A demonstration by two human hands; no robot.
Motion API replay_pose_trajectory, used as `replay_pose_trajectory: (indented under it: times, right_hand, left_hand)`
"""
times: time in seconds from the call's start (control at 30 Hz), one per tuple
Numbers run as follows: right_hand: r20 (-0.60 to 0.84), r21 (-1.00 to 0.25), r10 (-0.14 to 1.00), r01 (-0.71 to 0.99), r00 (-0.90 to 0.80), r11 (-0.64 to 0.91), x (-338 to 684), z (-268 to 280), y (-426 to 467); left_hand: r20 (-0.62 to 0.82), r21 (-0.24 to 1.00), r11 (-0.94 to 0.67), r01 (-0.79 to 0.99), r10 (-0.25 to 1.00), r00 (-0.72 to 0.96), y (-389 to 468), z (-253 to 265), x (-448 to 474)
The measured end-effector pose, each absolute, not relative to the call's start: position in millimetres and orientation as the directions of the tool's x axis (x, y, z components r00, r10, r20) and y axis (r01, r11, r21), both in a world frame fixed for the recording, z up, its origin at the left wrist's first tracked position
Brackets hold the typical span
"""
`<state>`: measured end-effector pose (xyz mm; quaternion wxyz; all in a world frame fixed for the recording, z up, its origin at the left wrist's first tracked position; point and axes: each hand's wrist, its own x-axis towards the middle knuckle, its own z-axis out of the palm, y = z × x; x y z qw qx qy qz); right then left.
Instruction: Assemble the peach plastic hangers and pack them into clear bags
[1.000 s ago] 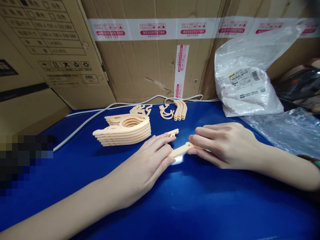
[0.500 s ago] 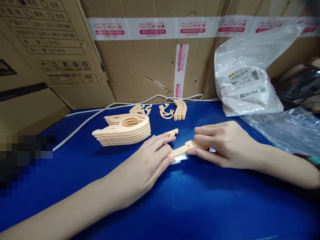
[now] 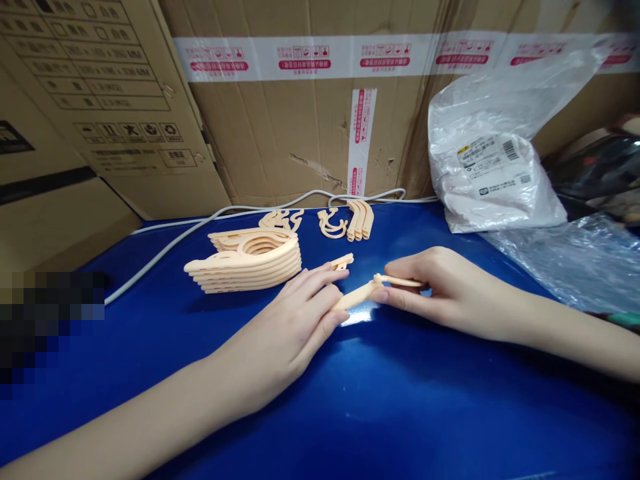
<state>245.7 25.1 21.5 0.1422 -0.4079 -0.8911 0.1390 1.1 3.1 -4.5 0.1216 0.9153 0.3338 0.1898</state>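
My left hand (image 3: 303,313) is closed on a cream plastic hanger arm (image 3: 357,297), the thumb on its near side. Between the thumb and fingers of my right hand (image 3: 445,293) is a thin cream hanger piece (image 3: 403,281), seen nearly edge-on. The two pieces meet at a small knob by my right thumb; I cannot tell whether they are locked together. Another cream part (image 3: 345,260) shows beyond my left fingers, partly hidden by them. Left of that hand lies a stack of cream folding hangers (image 3: 250,270).
Loose cream hooks (image 3: 334,227), curved arms (image 3: 361,221) and further pieces (image 3: 280,220) lie at the back of the blue table (image 3: 380,413). A white cable (image 3: 170,257) runs behind them. Cardboard boxes (image 3: 290,133) stand behind; a white plastic bag (image 3: 495,167) sits at right.
My right hand has turned, tipping its piece from showing its flat, holed end to nearly edge-on. My left hand has shifted very slightly left, still holding the arm.
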Motion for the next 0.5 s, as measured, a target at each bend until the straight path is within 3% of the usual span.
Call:
replay_pose_trajectory:
  times: [0.33, 0.4, 0.5]
  right_hand:
    - [-0.022, -0.527, 0.746, 0.642, -0.665, 0.557, 243.5, 24.6, 24.8]
    - [-0.014, -0.5, 0.735, 0.641, -0.678, 0.582, 243.1, 24.8, 24.5]
    - [0.052, -0.364, 0.709, 0.648, -0.703, 0.669, 243.3, 23.8, 24.6]
  left_hand:
    - [0.273, 0.332, -0.752, 0.569, 0.655, 0.705, 2.1, -4.4, 1.9]
    - [0.271, 0.33, -0.755, 0.567, 0.651, 0.709, 2.0, -4.5, 1.4]
    - [0.273, 0.33, -0.76, 0.56, 0.645, 0.714, 2.2, -4.8, 0.8]
